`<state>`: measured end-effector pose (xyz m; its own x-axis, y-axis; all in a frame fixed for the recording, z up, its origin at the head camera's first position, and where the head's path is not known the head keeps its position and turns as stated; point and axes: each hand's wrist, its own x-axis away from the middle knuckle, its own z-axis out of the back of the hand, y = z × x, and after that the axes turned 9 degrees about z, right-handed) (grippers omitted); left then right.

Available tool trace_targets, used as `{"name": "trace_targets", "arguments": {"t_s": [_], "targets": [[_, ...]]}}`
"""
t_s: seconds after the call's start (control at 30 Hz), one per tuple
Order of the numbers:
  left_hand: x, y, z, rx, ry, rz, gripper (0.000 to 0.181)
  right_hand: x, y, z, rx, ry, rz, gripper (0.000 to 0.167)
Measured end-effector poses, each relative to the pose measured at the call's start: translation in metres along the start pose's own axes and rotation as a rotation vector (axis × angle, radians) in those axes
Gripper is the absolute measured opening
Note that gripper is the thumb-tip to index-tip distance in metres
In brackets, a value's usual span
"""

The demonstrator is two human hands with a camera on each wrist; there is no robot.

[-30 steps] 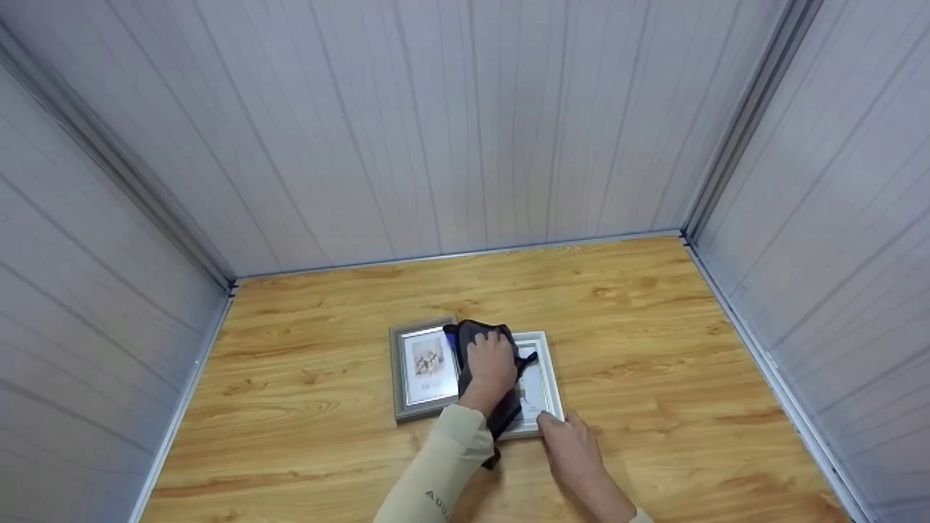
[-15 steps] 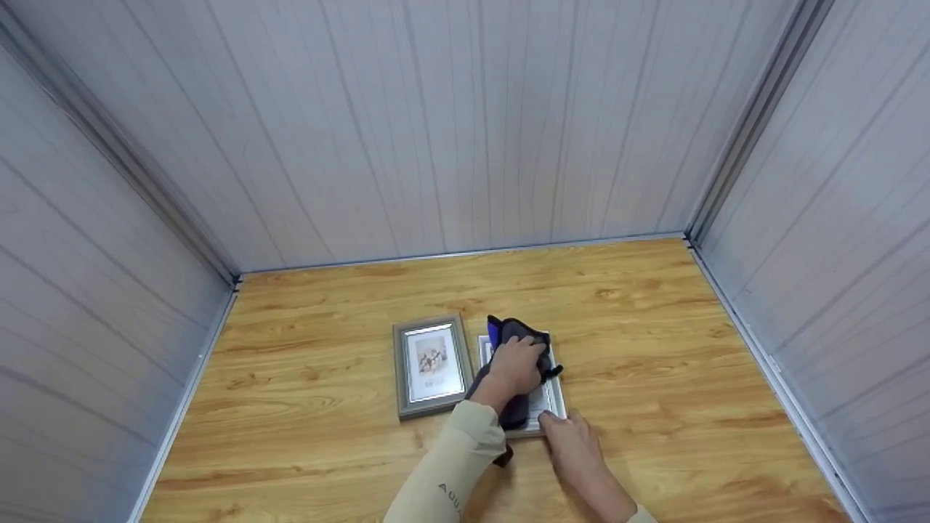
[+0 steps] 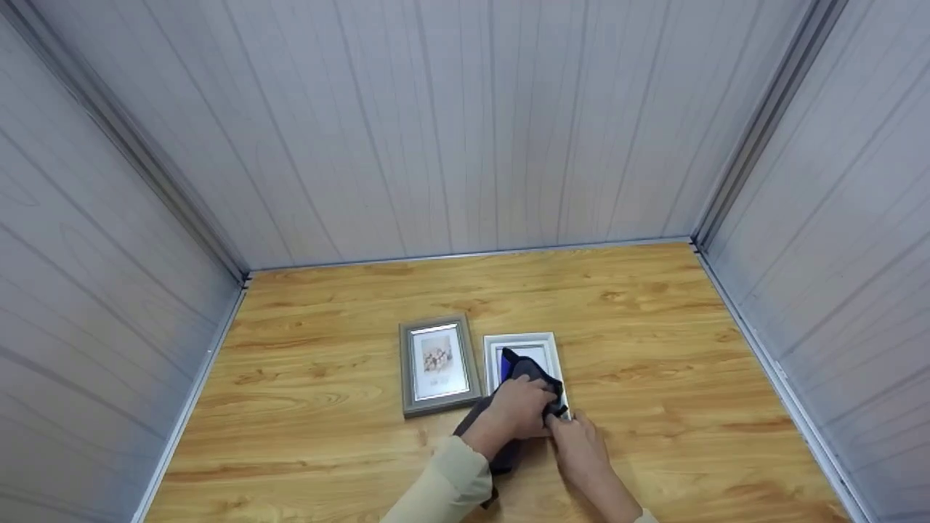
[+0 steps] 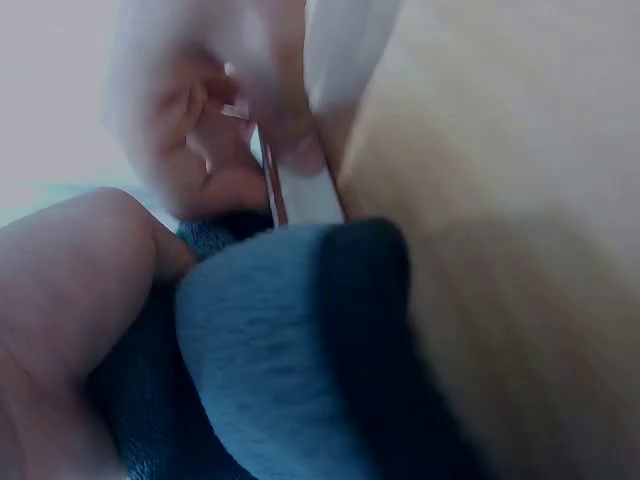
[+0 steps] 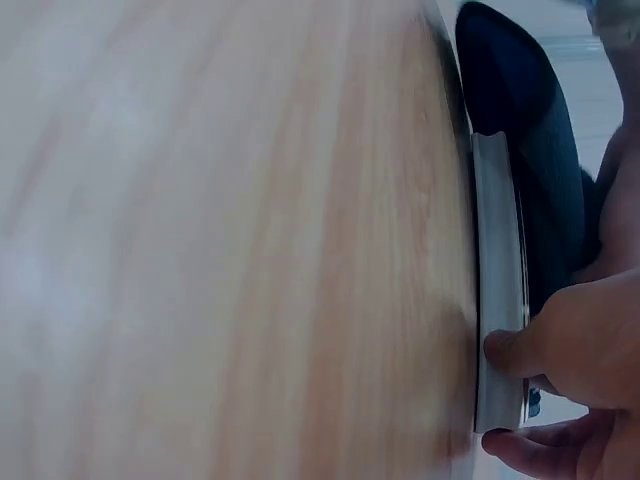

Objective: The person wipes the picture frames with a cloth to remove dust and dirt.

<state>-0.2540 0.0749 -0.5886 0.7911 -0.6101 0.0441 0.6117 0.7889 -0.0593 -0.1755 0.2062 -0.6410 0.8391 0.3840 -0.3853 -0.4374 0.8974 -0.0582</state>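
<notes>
In the head view a silver-white picture frame (image 3: 518,338) lies face up on the wooden surface. My left hand (image 3: 522,407) grips a dark grey fuzzy cloth (image 3: 530,369) with black edging and a blue patch, and presses it on the frame's near part. The cloth hangs past the near edge and hides much of the picture. At the near right corner, my right hand (image 3: 579,447) pinches the frame. The right wrist view has its fingertips on the frame's side (image 5: 497,240). In the left wrist view the cloth's plush (image 4: 260,330) fills the foreground.
Just left of the white frame lies a grey-brown picture frame (image 3: 406,370) with a picture of a round-headed bunch. Pale panel walls (image 3: 465,131) enclose the wooden surface (image 3: 312,349) at the back and both sides.
My left hand has carried the cloth rightward off the grey-brown frame, then toward me down the white frame. The white frame's far end is now uncovered. My right hand stays at its corner.
</notes>
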Motion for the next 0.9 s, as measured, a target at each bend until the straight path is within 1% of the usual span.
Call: {"name": "trace_targets", "arguments": {"t_s": [0.07,0.13,0.23,0.3,0.37,0.43,0.47,0.57,0.63,0.7,0.77,0.8,0.9], "targets": [[0.003,0.003,0.0,-0.03,0.012,0.011,0.05,-0.001,0.001,0.0,-0.027,0.007,0.0,0.02],[0.004,0.005,0.0,-0.063,0.005,0.038,0.053,-0.001,0.001,-0.001,-0.054,0.037,0.006,0.021],[0.003,0.008,0.001,-0.134,-0.028,0.077,0.062,0.002,0.002,-0.003,-0.066,0.109,0.037,0.024],[-0.002,0.011,0.002,-0.179,-0.054,0.108,0.06,0.003,0.002,-0.004,-0.046,0.158,0.054,0.025],[-0.009,0.013,0.002,-0.21,-0.069,0.15,0.058,0.004,0.003,-0.003,-0.018,0.196,0.057,0.026],[-0.017,0.014,0.0,-0.231,-0.079,0.201,0.05,0.004,0.003,-0.003,0.003,0.214,0.051,0.026],[-0.022,0.014,-0.001,-0.235,-0.075,0.228,0.045,0.004,0.003,-0.002,0.009,0.216,0.044,0.027],[-0.036,0.014,-0.004,-0.231,-0.071,0.312,0.04,0.005,0.002,-0.002,0.016,0.194,0.019,0.028],[-0.044,0.012,-0.007,-0.208,-0.061,0.368,0.037,0.006,0.001,-0.002,0.015,0.171,0.012,0.028],[-0.05,0.009,-0.009,-0.178,-0.05,0.412,0.036,0.006,0.0,-0.002,0.015,0.148,0.011,0.027],[-0.054,0.005,-0.009,-0.151,-0.045,0.431,0.035,0.005,0.0,-0.002,0.015,0.133,0.009,0.026],[-0.055,0.003,-0.008,-0.139,-0.047,0.43,0.035,0.004,0.001,-0.002,0.015,0.128,0.008,0.026],[-0.054,0.001,-0.003,-0.12,-0.078,0.395,0.041,0.003,0.002,0.0,0.016,0.117,0.005,0.025]]}}
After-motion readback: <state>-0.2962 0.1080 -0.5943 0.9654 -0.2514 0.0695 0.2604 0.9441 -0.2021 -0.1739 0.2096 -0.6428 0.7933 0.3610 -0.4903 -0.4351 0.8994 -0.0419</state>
